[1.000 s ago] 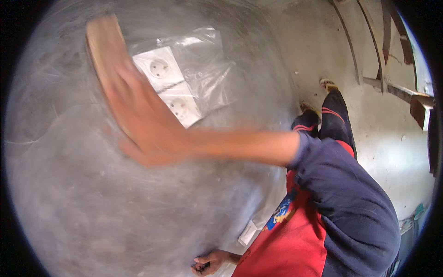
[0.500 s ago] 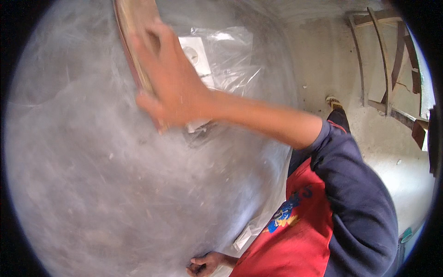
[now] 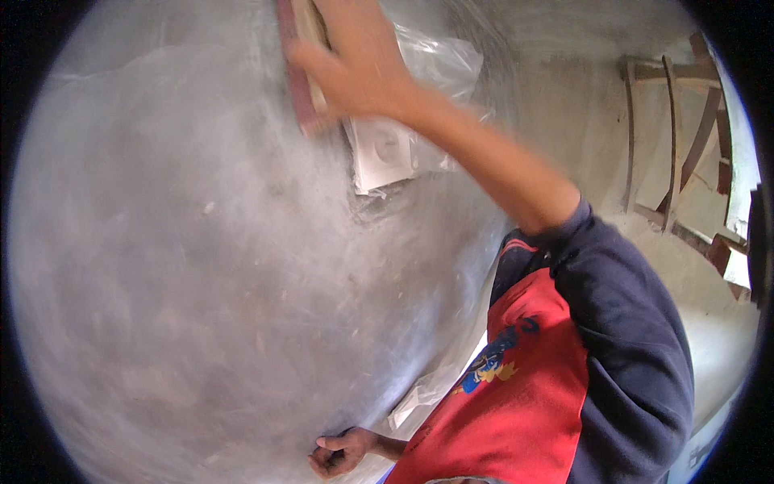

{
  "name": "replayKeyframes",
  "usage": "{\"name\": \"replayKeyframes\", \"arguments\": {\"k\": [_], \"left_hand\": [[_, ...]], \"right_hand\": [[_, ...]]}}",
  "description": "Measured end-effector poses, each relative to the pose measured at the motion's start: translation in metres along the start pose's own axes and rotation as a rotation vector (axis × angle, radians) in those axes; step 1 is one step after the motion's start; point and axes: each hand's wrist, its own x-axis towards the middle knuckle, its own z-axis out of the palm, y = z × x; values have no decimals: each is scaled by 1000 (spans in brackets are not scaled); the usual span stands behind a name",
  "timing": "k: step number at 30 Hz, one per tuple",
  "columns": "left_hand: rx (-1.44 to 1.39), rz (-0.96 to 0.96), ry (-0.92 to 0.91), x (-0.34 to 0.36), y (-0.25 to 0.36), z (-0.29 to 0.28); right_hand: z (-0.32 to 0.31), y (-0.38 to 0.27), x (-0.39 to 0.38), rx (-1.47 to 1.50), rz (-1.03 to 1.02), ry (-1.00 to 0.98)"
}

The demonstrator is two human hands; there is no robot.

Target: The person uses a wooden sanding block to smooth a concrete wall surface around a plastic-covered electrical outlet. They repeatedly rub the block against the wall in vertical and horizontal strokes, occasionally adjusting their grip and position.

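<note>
- Right hand presses flat on a wooden board, fingers wrapped over its top edge — the board lies against the grey plastered wall.
- Just below and to the right of that grip sits a white wall socket, touching the board's lower end; a slip downward could scrape or knock it.
- Clear plastic sheet covers the socket, bunched right beside the wrist — it could snag under the board.
- Left hand is curled low against the wall; whether it pinches anything I cannot tell.
- No containers in sight.
</note>
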Motion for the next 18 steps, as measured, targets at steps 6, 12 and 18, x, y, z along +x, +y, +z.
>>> {"name": "replayKeyframes", "arguments": {"k": [6, 12, 18], "left_hand": [[8, -47, 51, 6, 0, -8], [28, -92, 60, 9, 4, -6], [-11, -103, 23, 10, 27, 18]], "right_hand": [[-1, -2, -9, -55, -40, -25], [3, -21, -33, -29, -35, 16], [-6, 16, 21, -85, -105, -106]]}}
